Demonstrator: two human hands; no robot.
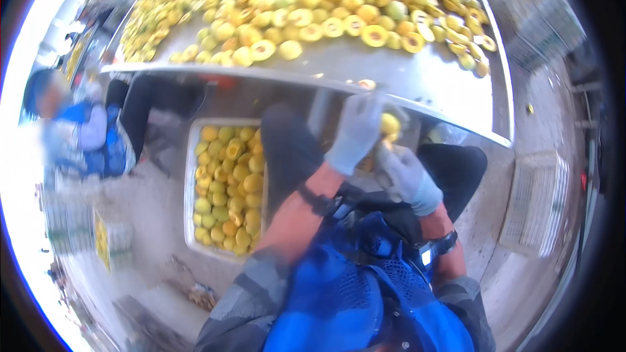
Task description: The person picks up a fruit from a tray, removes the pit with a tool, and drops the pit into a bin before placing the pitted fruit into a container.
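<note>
Gripping a yellow fruit [390, 124] between my gloved left hand [355, 132] and right hand [405, 176], both closed on it, I had it just under the steel table's [417, 85] near edge, above a full crate [190, 176].

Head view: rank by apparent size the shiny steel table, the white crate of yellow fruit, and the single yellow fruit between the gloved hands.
1. Shiny steel table
2. White crate of yellow fruit
3. Single yellow fruit, smallest despite being close to the camera
</note>
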